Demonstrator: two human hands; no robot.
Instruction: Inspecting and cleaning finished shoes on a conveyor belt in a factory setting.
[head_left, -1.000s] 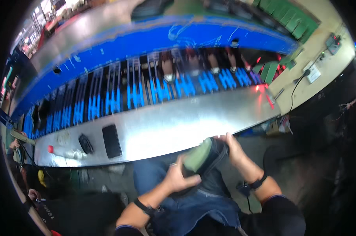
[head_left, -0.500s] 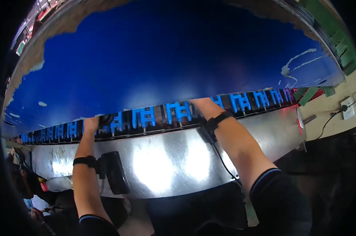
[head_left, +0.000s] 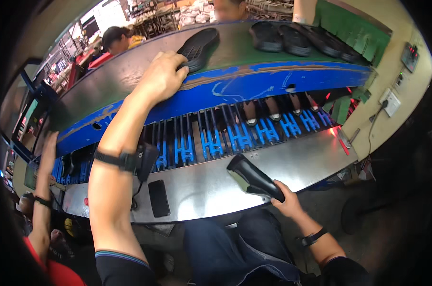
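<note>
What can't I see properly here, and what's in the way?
In the head view:
Part of the leftmost sole: behind the left hand, grip unclear.
Held end of the black shoe: partly covered by the right hand.
Far ends of the blue forks: behind the blue beam.
Person in red: cut off by the picture's lower edge.

A long, shiny metal counter (head_left: 211, 195) runs along the near side, its near edge bowed by the lens. A black phone (head_left: 159, 198) lies flat on it, left of the middle; toward the left end a small red cap (head_left: 86, 201) shows, the rest hidden. Higher up, a green bed (head_left: 235, 55) with a scuffed blue front (head_left: 321, 74) carries dark shoe parts: a single sole (head_left: 207, 42) near the middle, and, apart from it, a group of soles (head_left: 266, 38) close together at the right
</note>
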